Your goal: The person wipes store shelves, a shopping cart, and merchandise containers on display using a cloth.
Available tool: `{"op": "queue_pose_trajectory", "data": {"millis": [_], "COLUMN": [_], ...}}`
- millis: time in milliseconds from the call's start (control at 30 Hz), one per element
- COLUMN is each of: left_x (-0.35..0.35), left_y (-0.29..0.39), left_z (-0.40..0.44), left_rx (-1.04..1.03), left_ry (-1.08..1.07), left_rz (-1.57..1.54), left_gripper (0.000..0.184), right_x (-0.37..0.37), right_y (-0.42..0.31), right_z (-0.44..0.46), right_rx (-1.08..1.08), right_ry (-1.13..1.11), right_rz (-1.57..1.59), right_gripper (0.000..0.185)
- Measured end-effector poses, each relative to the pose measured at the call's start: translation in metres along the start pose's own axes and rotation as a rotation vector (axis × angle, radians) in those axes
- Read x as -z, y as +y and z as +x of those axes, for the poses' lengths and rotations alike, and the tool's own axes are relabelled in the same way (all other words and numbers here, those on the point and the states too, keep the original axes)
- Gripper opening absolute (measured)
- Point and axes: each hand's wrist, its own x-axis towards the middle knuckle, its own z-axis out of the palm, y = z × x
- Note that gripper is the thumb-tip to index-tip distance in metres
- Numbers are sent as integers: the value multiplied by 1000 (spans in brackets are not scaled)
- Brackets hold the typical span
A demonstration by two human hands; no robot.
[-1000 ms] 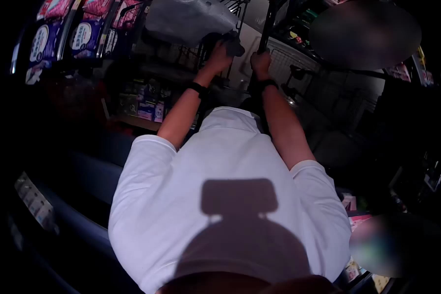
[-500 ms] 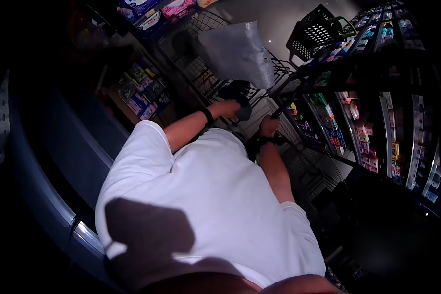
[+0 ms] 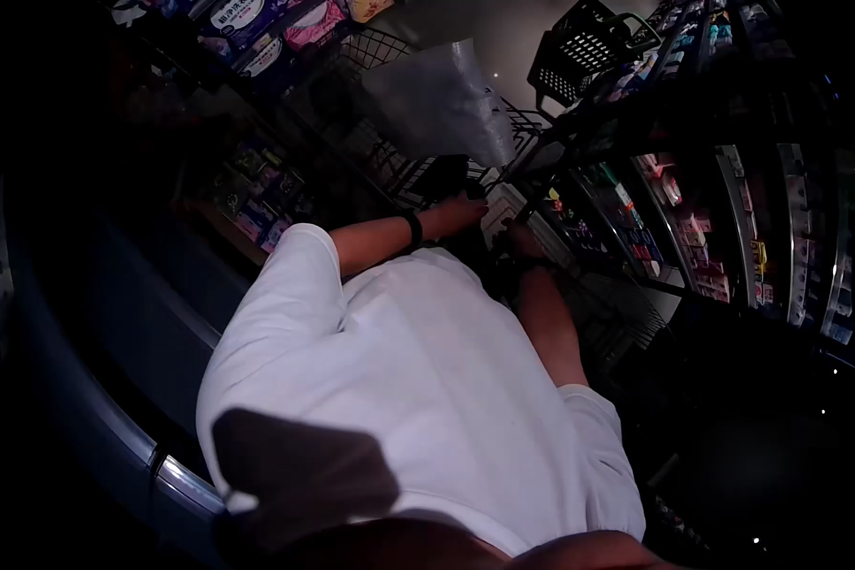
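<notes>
My left hand (image 3: 458, 216) reaches over the near end of a wire shopping cart (image 3: 413, 180), its fingers bent beside something dark that I cannot make out. Just right of it, my right hand (image 3: 522, 239) is low in deep shadow by the cart's near end; its fingers are too dark to read. A black band circles my left wrist. Beyond the hands, a translucent grey plastic bag (image 3: 442, 103) lies over the cart's top.
Shelves with packaged goods (image 3: 698, 228) run along the right. A black perforated basket (image 3: 579, 52) with a green-edged handle is at the top. Purple and pink packs (image 3: 242, 19) sit upper left, small boxes (image 3: 261, 214) below them. A dark rounded structure (image 3: 95, 408) curves at the left.
The view has swung round from the first frame, bringing the right-hand shelves and basket into sight. Since half a second ago, the grey cloth at my left hand has mostly dropped from sight and the hands look darker.
</notes>
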Motion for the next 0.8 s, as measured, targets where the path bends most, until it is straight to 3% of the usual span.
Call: {"op": "queue_pose_trajectory", "data": {"millis": [100,133,167,233,300,367,433,467,567,700,733,800], "left_x": [-4,18,8,-9,14,42,30,26,9,6,-2,11], "left_y": [-24,-19,-22,-27,-21,-24,-38,-42,-43,-28,-32,-38], "left_z": [-18,-24,-28,-13,19,44,63,68,41,-12,-16,-3], "left_rx": [-223,-160,-225,-151,-170,-144,-142,37,7,23,-56,-28], "left_ry": [-30,-185,-162,-248,-78,141,314,142,266,70,176,95], "left_rz": [-87,-225,-253,-286,-284,-311,-290,-317,-368,-334,-318,-353], "left_gripper": [58,56,53,43,17,17,17,18,19,32,30,36], "right_x": [7,1,5,13,13,1,0,-1,-6,-19,-22,-26], "right_y": [-14,-31,-23,-16,-19,-35,-34,-39,-36,-35,-33,-30], "right_z": [-13,-38,-17,20,18,21,9,3,6,7,9,6], "right_rx": [31,-53,3,7,7,20,156,120,81,26,51,71], "right_ry": [-60,-27,-60,-148,-133,-7,-55,-54,-50,18,40,56], "right_rz": [-263,-328,-331,-384,-380,-353,-254,-266,-204,-119,-94,-59], "right_gripper": [41,41,43,43,43,43,49,52,51,37,35,30]}}
